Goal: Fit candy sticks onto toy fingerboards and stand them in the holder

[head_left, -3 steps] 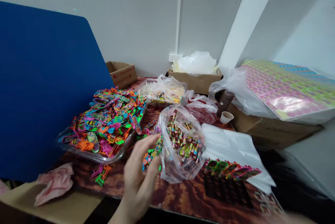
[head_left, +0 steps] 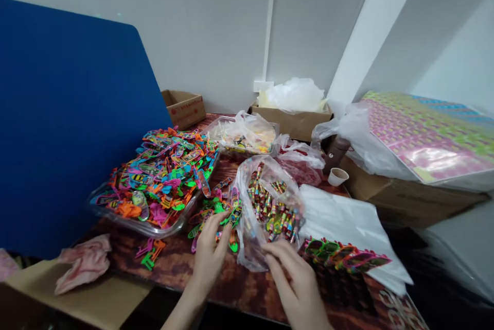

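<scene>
Cool, dull light glares on the patterned sheet (head_left: 432, 137) (outer edges look stretched).

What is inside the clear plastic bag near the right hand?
The clear plastic bag holds a pile of small multicoloured pieces; the right hand is at its near edge. The bag's bottom and whatever lies deeper are covered by the top pieces.

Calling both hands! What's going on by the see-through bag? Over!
Left hand at loose colourful pieces. Right hand at near edge of clear bag. Bag open, small striped pieces inside. Nothing visibly blocking either hand.
</scene>
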